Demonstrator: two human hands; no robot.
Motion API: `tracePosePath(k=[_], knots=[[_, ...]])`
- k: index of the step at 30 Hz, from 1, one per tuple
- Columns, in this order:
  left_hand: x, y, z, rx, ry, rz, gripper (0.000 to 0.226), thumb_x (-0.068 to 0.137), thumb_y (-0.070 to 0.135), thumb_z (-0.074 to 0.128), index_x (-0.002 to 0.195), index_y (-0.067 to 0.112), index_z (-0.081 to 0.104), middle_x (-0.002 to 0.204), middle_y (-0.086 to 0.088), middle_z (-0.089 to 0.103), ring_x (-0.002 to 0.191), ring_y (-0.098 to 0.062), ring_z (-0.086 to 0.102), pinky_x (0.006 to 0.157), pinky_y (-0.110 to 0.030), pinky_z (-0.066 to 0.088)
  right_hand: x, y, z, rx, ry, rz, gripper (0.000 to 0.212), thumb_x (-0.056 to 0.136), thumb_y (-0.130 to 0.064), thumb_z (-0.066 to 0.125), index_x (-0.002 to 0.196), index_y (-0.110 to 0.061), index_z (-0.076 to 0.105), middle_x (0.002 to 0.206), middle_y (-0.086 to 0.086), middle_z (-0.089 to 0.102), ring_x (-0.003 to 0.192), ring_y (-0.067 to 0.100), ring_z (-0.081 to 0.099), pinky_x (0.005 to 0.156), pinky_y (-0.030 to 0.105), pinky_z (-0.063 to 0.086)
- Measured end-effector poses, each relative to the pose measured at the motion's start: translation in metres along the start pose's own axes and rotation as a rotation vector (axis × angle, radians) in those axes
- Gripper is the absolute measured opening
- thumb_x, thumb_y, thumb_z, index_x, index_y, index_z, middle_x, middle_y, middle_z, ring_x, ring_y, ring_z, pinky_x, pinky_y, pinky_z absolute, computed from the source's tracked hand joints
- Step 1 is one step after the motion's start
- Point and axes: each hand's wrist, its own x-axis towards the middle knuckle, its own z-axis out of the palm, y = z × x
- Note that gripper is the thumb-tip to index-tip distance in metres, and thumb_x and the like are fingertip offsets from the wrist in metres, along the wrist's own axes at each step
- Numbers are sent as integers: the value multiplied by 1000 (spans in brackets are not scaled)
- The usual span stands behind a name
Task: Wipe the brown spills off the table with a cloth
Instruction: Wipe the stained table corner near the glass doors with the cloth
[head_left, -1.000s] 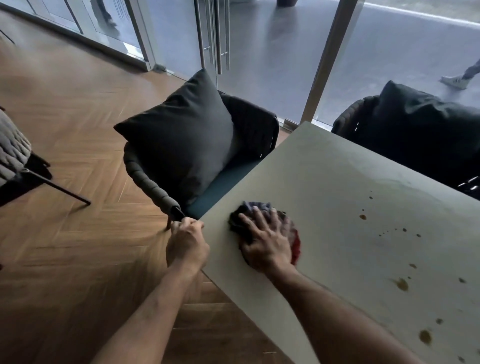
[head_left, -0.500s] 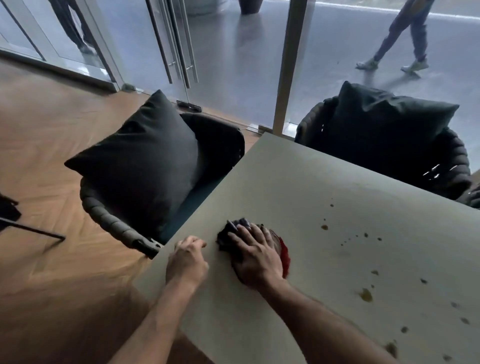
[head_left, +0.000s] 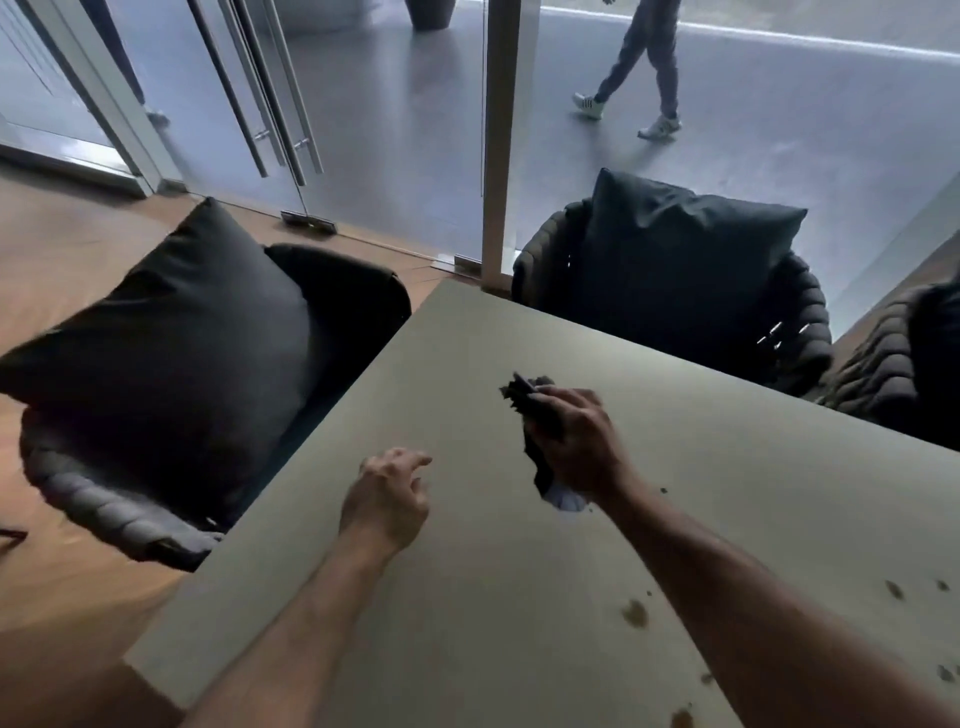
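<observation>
The right hand (head_left: 582, 447) is gripping a dark bunched cloth (head_left: 537, 415) over the middle of the table (head_left: 467, 597), its fingers closing round the wad while a pale corner is hanging out below the palm; whether the cloth is touching the tabletop is not clear. The left hand (head_left: 387, 501) is resting loosely curled and holding nothing, near the table's left edge. Brown spills (head_left: 635, 613) are lying on the table toward its near right side, apart from the cloth, and two dark-cushioned chairs (head_left: 171, 374) are standing at the table's left and far sides.
</observation>
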Motion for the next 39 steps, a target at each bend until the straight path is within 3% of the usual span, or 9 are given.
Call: tracePosePath(k=[4, 7, 11, 17, 22, 25, 27, 32, 39], knots=[[12, 24, 12, 96, -89, -13, 42, 86, 34, 56, 128, 28, 56, 138, 1, 53, 123, -26, 48, 105, -35, 42, 18, 76, -50, -147, -61, 204, 32, 83, -29, 58, 102, -9, 74, 107, 13, 72, 101, 35, 62, 96, 39, 46], [19, 32, 17, 201, -174, -37, 50, 81, 42, 61, 130, 32, 53, 139, 3, 49, 125, -26, 44, 107, -35, 41, 6, 130, -63, -266, -157, 375, 47, 81, -42, 48, 115, -16, 69, 124, 12, 64, 117, 34, 53, 102, 33, 32], [26, 31, 20, 242, -181, -42, 54, 78, 43, 67, 129, 32, 54, 137, 2, 50, 125, -25, 45, 108, -30, 39, -12, 154, -37, -524, -335, 494, 55, 88, -51, 45, 141, -46, 32, 157, -5, 24, 143, 26, 17, 116, 43, 14], [25, 30, 24, 234, -188, -5, 57, 83, 41, 64, 136, 25, 49, 148, -3, 43, 136, -13, 39, 113, -25, 24, 9, 92, 13, -484, -485, 109, 63, 86, -44, 48, 144, -46, 24, 159, -12, 13, 146, 21, 6, 118, 43, 1], [22, 29, 20, 242, -219, -17, 57, 84, 42, 64, 137, 27, 48, 150, -2, 40, 136, -19, 39, 114, -26, 27, -77, 57, 10, -330, -610, -296, 67, 76, -48, 54, 141, -44, 36, 154, -10, 30, 146, 23, 17, 120, 45, 4], [19, 28, 22, 252, -222, -31, 57, 85, 44, 61, 138, 32, 45, 152, 3, 37, 135, -22, 37, 113, -30, 32, -115, 88, -31, -348, -576, -275, 64, 76, -51, 52, 138, -47, 38, 149, -13, 37, 142, 23, 28, 115, 41, 14], [18, 28, 23, 254, -208, -40, 57, 85, 46, 60, 138, 35, 44, 152, 6, 36, 135, -22, 36, 110, -33, 36, -108, 108, -48, -410, -519, -122, 57, 81, -51, 46, 138, -48, 37, 149, -11, 38, 141, 26, 32, 115, 41, 15], [19, 29, 24, 255, -189, -62, 55, 85, 46, 60, 137, 37, 44, 152, 9, 35, 136, -21, 35, 109, -34, 36, -53, 90, -5, -506, -447, 169, 58, 88, -51, 46, 142, -51, 25, 158, -15, 17, 147, 21, 8, 119, 45, 2], [16, 25, 18, 263, -204, -31, 56, 84, 47, 61, 137, 37, 44, 152, 10, 34, 136, -20, 35, 109, -36, 37, -128, 44, 0, -347, -509, -181, 56, 81, -52, 50, 136, -46, 40, 150, -11, 39, 142, 22, 30, 115, 46, 16]])
